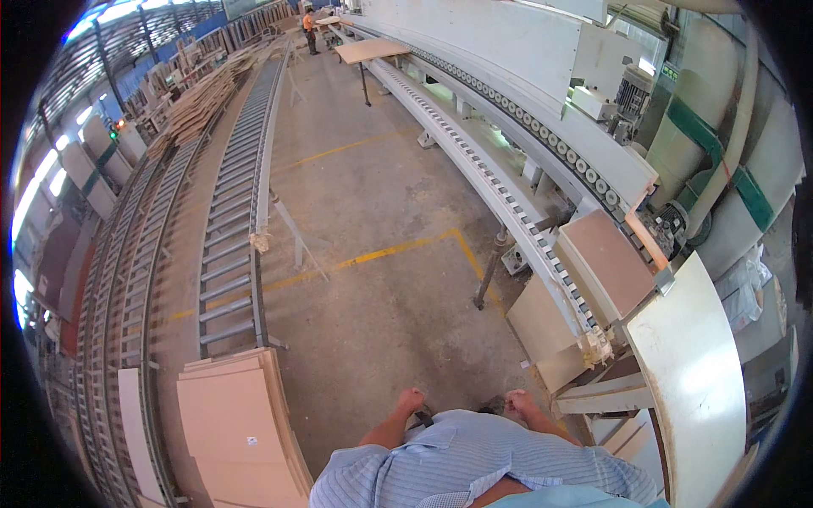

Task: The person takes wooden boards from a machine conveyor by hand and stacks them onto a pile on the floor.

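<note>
My left hand (pixel 412 400) hangs in front of my body at the lower middle, with its fingers curled in and nothing seen in them. My right hand (pixel 518 401) is level with it on the other side, also curled, and nothing shows sticking out of it. Both hands are small in view and touch neither boards nor machine. A stack of brown boards (pixel 229 415) lies on the left at the end of a roller conveyor (pixel 233 229). To the right of my right hand, pale panels lean below the end of a long machine, among them a beige panel (pixel 542 330).
The long machine's roller rail (pixel 483 161) runs away on the right. A box-like brown-topped block (pixel 610 258) and a curved white panel (pixel 694 364) are at its near end. A board (pixel 373 51) lies across it farther off. Beyond stands a person in orange (pixel 309 32).
</note>
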{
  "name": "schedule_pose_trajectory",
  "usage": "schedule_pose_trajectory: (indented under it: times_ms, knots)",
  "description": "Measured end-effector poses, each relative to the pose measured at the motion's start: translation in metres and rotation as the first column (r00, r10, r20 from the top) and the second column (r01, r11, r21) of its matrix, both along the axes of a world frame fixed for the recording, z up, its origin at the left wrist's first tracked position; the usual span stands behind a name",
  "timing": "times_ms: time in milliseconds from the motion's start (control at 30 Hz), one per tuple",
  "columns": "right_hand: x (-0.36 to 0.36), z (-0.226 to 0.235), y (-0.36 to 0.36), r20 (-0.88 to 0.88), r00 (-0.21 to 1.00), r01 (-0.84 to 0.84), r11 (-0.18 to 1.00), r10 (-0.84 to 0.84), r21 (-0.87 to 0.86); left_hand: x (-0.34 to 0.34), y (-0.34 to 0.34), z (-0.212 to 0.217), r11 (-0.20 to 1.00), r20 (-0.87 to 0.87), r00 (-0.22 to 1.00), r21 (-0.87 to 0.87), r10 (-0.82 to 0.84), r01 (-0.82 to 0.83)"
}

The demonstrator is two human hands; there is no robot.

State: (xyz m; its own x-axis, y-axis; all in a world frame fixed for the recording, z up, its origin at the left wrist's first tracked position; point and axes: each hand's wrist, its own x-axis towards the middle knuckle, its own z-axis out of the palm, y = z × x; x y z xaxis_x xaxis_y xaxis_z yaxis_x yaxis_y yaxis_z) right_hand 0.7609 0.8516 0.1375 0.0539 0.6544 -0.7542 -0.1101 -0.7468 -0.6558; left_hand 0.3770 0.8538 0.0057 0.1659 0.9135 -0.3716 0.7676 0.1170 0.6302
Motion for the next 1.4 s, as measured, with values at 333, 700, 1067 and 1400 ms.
schedule_pose_trajectory:
  times_ms: [333,700,1067,1400]
  knots:
    - [-0.006,0.021,-0.002,0.031,0.996,-0.089,0.994,0.088,0.055,0.0,0.0,-0.001,0.999,0.072,0.996,0.015,0.051,-0.052]
    - [0.008,-0.005,-0.008,0.086,0.988,-0.131,0.991,0.129,0.017,0.011,0.001,0.035,0.983,-0.147,0.974,0.037,-0.175,0.182]
    - [-0.007,0.015,-0.015,0.122,0.992,-0.027,0.999,0.024,0.02,0.011,-0.011,0.038,0.869,0.113,0.893,-0.309,0.436,-0.386]
    - [0.0,-0.009,-0.02,0.108,0.994,-0.031,0.999,0.029,0.018,0.015,-0.009,0.029,0.948,0.07,0.951,-0.129,0.302,-0.292]
